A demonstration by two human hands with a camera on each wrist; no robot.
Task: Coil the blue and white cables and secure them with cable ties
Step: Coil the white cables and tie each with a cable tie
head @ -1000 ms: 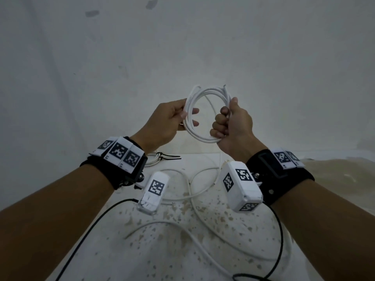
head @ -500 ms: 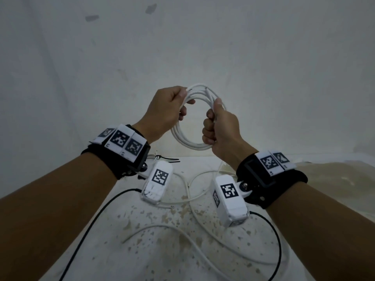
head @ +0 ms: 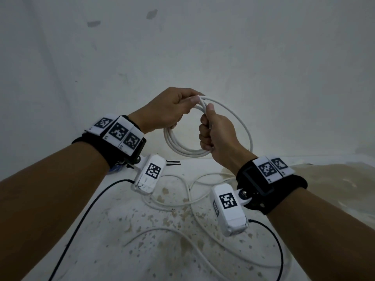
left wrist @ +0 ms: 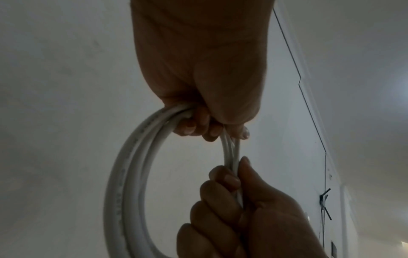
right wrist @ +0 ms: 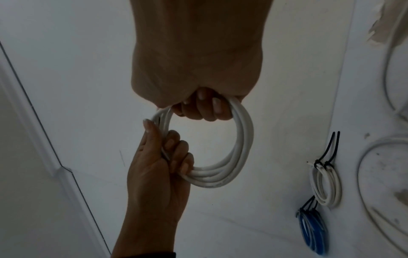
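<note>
A white cable coil [head: 183, 150] of several turns hangs in the air between both hands. My left hand [head: 174, 110] grips its top, thumb and fingers curled round the strands [left wrist: 230, 150]. Just below it, my right hand [head: 213, 134] holds the coil's right side in a fist [right wrist: 209, 108]. One wider loop [head: 246, 126] arcs out to the right of my right hand and runs down toward the table. The rest of the white cable [head: 188, 191] lies loose on the table below. Against the wall lie a tied white coil [right wrist: 326, 186] and a tied blue coil [right wrist: 313, 230].
Black cable tie tails [head: 173, 162] show on the table behind my left wrist camera. Thin black camera cords [head: 81, 220] trail across the stained white tabletop [head: 113, 250]. A white wall [head: 203, 47] stands close behind the hands.
My left hand has shifted from the coil's left side to its top. The coil has turned, and a new wide loop now stands out to the right of my right hand.
</note>
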